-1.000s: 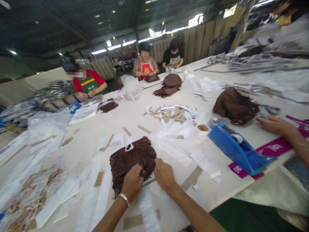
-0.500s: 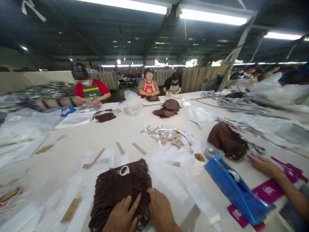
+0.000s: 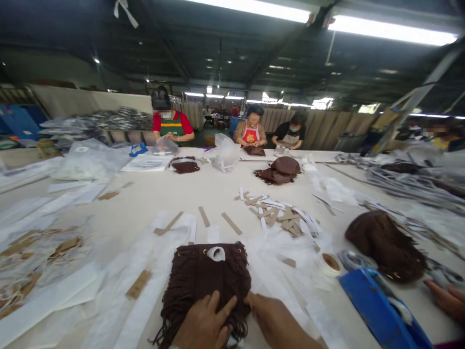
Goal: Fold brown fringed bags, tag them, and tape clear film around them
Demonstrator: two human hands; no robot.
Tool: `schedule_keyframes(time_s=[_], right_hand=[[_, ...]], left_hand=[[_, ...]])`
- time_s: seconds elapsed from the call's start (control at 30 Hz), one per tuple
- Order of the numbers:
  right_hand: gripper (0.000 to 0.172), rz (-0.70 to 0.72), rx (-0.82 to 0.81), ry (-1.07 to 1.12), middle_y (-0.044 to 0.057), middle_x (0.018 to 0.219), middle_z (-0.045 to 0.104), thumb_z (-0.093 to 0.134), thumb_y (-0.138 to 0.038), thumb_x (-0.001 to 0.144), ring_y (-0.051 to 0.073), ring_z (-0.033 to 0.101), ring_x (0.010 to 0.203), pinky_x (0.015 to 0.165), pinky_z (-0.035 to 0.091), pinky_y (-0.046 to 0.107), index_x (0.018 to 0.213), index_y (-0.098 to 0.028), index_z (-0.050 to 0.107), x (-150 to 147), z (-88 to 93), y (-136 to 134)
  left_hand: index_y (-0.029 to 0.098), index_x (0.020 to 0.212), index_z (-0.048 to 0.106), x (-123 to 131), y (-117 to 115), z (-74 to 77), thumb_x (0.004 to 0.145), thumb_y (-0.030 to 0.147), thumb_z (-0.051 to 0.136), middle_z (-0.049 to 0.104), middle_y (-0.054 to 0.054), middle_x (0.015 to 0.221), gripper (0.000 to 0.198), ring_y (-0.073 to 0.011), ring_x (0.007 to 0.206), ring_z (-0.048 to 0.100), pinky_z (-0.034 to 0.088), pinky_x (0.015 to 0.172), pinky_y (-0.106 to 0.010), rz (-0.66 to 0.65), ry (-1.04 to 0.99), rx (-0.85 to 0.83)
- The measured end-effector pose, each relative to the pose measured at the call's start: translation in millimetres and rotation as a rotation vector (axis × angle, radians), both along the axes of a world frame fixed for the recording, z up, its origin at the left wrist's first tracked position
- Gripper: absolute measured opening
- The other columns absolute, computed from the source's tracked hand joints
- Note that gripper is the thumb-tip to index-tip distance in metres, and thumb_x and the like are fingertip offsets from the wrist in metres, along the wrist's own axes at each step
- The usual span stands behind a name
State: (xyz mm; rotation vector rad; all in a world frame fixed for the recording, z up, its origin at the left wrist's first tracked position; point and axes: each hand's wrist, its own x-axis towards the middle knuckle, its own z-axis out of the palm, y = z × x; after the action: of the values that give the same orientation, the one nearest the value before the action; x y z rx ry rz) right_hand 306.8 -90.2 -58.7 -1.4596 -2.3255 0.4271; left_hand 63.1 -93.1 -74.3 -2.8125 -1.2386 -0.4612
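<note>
Overhead, strip lights [image 3: 254,7]; cream table [image 3: 163,194], paper strips [image 3: 279,214], fringed bag [image 3: 203,277].

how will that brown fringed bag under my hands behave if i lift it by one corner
Probably floppy: the brown fringed bag lies flat and slack on the table under the left hand. Its fringe strands splay loose at the edge, so they would likely dangle. It seems unlikely to roll.

L hand [image 3: 204,325], R hand [image 3: 273,321] on fringed bag [image 3: 203,281]
</note>
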Motion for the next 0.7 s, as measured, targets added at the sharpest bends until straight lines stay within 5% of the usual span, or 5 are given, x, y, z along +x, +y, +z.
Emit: schedule_keyframes(time_s=[0.13,0.3,0.47,0.7], right_hand=[[0.03,-0.22,0.035,0.199,0.003,0.101,0.067,0.037,-0.025,0.093,0.017,0.064,0.09,0.079,0.049,0.028,0.117,-0.026,0.056,1.3,28.3,61.9],[0.036,-0.392,0.158,-0.044,0.009,0.101,0.065,0.039,-0.042,0.096,0.019,0.063,0.089,0.077,0.047,0.029,0.117,-0.018,0.055,-36.9,-2.3,130.5],[0.035,-0.38,0.191,-0.174,0.01,0.085,0.062,0.035,-0.041,0.098,0.022,0.06,0.083,0.072,0.044,0.031,0.088,-0.017,0.058,-46.5,-24.8,143.5],[0.025,-0.284,0.235,-0.179,0.011,0.106,0.061,0.04,-0.028,0.094,0.021,0.058,0.101,0.085,0.046,0.032,0.112,-0.016,0.054,-40.9,-3.2,136.6]], left_hand=[[0.036,0.143,0.037,0.0,-4.4,5.1,0.083,0.034,0.059,0.059,-0.012,0.117,0.064,-0.0262,0.093,0.059,0.05,0.078,-0.037,0.022,-0.032,-0.072],[0.039,0.143,0.035,0.8,-6.4,15.1,0.083,0.041,0.06,0.056,-0.01,0.115,0.065,-0.0261,0.095,0.055,0.047,0.08,-0.038,0.046,-0.023,-0.215],[0.038,0.143,0.033,2.4,-10.9,21.1,0.085,0.041,0.058,0.054,-0.009,0.113,0.064,-0.026,0.097,0.053,0.045,0.084,-0.041,0.081,-0.071,-0.29],[0.025,0.149,0.021,-18.7,-16.2,39.3,0.078,0.027,0.059,0.049,-0.012,0.13,0.081,-0.0291,0.115,0.048,0.038,0.101,-0.046,0.009,-0.206,-0.422]])
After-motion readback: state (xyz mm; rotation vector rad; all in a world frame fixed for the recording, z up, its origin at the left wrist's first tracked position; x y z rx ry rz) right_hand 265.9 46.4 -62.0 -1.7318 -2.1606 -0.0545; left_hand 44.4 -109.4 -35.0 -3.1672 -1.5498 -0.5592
